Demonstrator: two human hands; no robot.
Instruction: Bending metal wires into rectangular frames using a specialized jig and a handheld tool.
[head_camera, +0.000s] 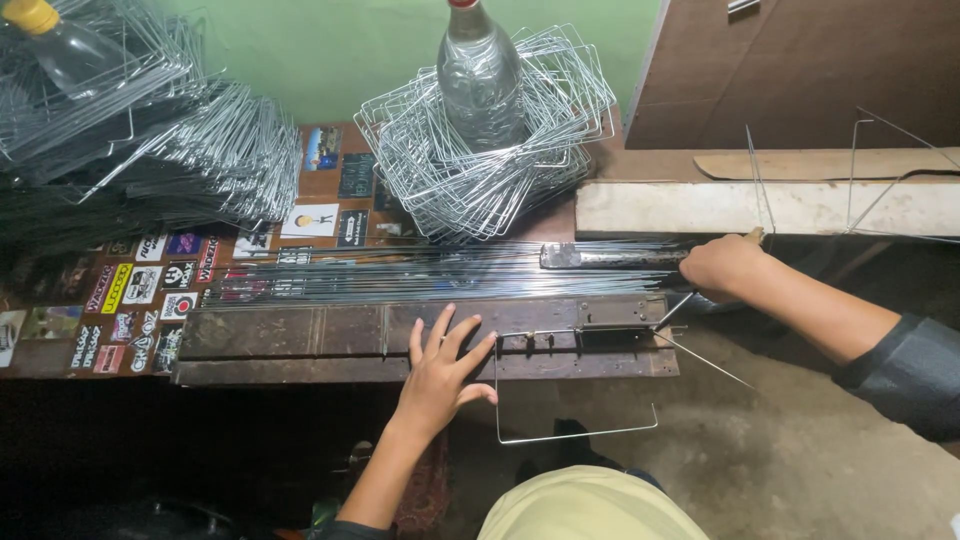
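Currently mid-bend: left hand (440, 365) flat, fingers spread, pinning the wire (575, 432) on the jig (300, 340) at the tabletop edge; right hand (722, 265) clenched on the lever (610, 257). Next bend, in my judgement, needs steady pressure.

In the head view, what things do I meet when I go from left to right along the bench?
Stickers → left hand, flat on the metal jig → bent wire frame → right hand, gripping a lever handle → wooden plank.
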